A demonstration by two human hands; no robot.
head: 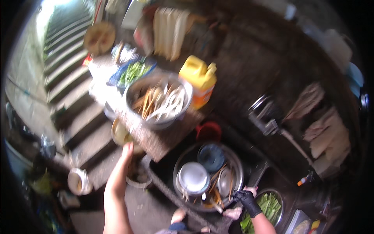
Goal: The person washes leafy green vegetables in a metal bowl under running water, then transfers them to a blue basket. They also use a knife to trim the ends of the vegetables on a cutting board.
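My right hand, in a black glove, is at the right rim of a large metal basin; blur hides whether its fingers grip anything. In the basin are a pale round bowl, a dark blue bowl, a metal lid or bowl and several chopsticks. Pink cloths lie by the rim near this hand. My bare left hand reaches out to the left, close to a yellowish bowl. Its fingers are blurred, and I cannot tell whether it touches the bowl.
A metal pot of chopsticks and white spoons stands on a ledge, beside a yellow jug and greens. A red bucket is behind the basin. More leafy greens fill a bowl at right. Stairs rise at left.
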